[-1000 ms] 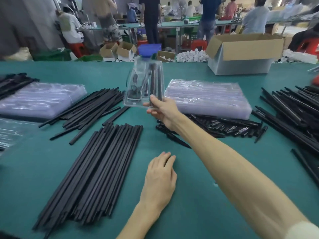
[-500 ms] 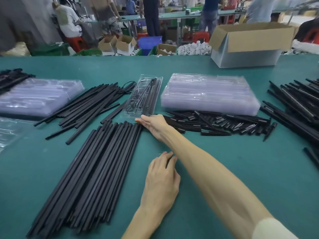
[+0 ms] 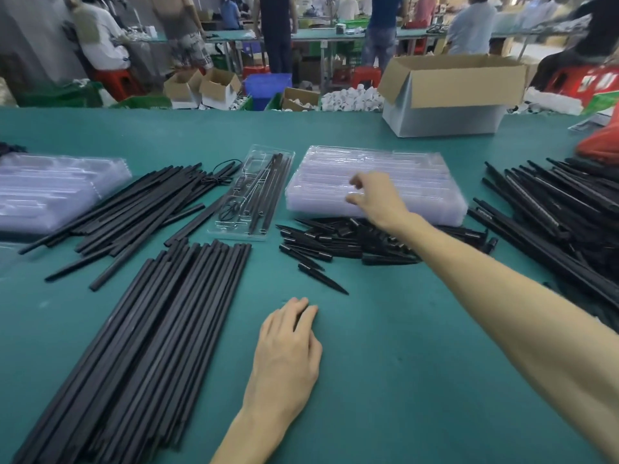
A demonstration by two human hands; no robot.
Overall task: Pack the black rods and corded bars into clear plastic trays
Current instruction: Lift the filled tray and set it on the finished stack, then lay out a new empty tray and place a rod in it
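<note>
Right hand (image 3: 375, 200) moved over tray stack (image 3: 425, 177) (fingertips (image 3: 355, 181) blurred).

No text I can read: white marks on the red object (image 3: 594, 82) far beyond and right of my right hand (image 3: 378, 199) are blurred, and the print on a person's shorts (image 3: 188, 50) far beyond my left hand (image 3: 288, 349) is too small.

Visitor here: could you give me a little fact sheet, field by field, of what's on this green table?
surface: green work table
packed tray: clear plastic tray holding black rods and a black cord, lying flat
spare trays: stack of clear plastic trays, to its right
right hand: over that stack, fingers curled, grip unclear
left hand: flat on the table, holding nothing
near left: bundle of long black rods
</note>
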